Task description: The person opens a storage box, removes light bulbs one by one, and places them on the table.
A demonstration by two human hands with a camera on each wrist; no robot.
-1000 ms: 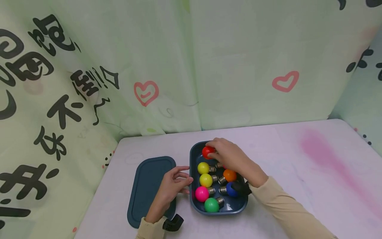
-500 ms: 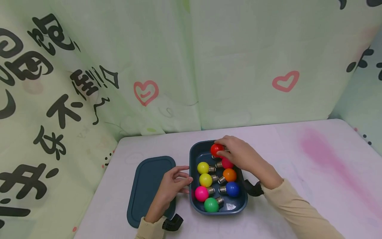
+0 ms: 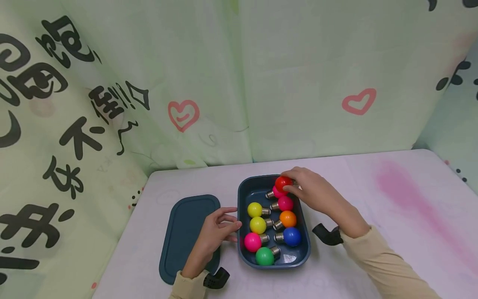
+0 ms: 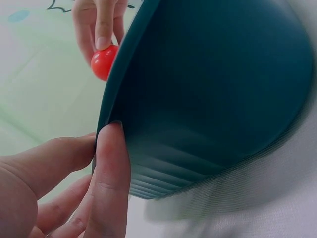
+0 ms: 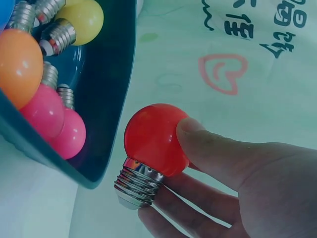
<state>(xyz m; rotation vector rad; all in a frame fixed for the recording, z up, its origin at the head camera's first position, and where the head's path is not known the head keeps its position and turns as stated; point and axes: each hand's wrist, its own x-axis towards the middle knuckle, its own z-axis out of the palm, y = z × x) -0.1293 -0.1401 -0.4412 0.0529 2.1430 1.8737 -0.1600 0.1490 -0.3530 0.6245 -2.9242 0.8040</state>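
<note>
A red light bulb [image 3: 283, 183] with a silver screw base is pinched in my right hand [image 3: 313, 189]. It is held up over the far right corner of the dark blue box [image 3: 292, 258]; the right wrist view shows the thumb on the red globe [image 5: 156, 136]. Several coloured bulbs lie in the box, among them a blue bulb [image 3: 292, 236], an orange bulb [image 3: 287, 218] and a green bulb [image 3: 264, 256]. At the box's left rim my left hand [image 3: 216, 232] grips the wall [image 4: 173, 99] between thumb and fingers.
The matching flat lid [image 3: 183, 232] lies left of the box, partly behind the left forearm. A pink-stained white cloth [image 3: 373, 232] covers the table. Behind it hangs a pale green curtain [image 3: 298, 83] with printed hearts and lettering.
My right hand has carried the red bulb rightward from the box's far left part to its far right corner, uncovering pink bulbs beneath. The left hand stays at the rim.
</note>
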